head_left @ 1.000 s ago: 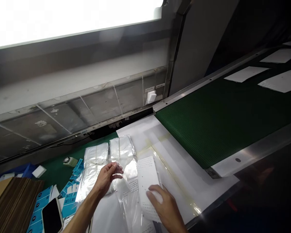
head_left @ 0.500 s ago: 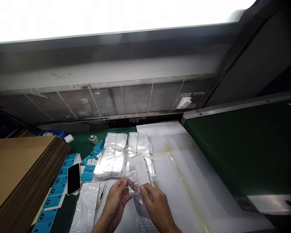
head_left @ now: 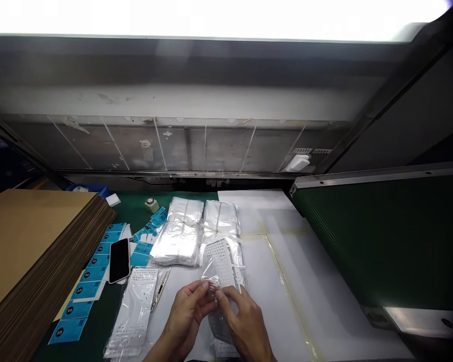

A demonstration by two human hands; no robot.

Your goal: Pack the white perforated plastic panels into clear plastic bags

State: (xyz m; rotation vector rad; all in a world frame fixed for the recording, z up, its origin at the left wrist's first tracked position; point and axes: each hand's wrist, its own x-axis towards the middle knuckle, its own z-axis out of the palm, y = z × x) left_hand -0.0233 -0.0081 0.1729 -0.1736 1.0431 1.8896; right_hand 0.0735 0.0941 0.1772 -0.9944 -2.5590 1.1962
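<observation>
My left hand (head_left: pixel 186 317) and my right hand (head_left: pixel 245 322) meet low in the middle, both pinching the thin edge of a clear plastic bag (head_left: pixel 211 286). Inside it stands a white perforated sheet (head_left: pixel 221 261), its lower part hidden behind my fingers. Just beyond my hands lie two tied bundles of clear bags, one (head_left: pixel 179 234) to the left of the other (head_left: pixel 221 221). A second bagged perforated sheet (head_left: pixel 132 311) rests left of my left hand, next to a slim pen-like tool (head_left: pixel 160 289).
A stack of brown cardboard sheets (head_left: pixel 30 241) fills the left side. Blue labels (head_left: pixel 86 289) and a black phone (head_left: pixel 119 260) lie beside it, with a small bottle (head_left: pixel 151 204) behind. A green ribbed conveyor belt (head_left: pixel 385 241) runs along the right, past a white work sheet (head_left: pixel 268 211).
My view has swung left and levelled. My right hand has left the flat sheet and joined my left hand, and both now pinch the bag, which has risen with the sheet inside.
</observation>
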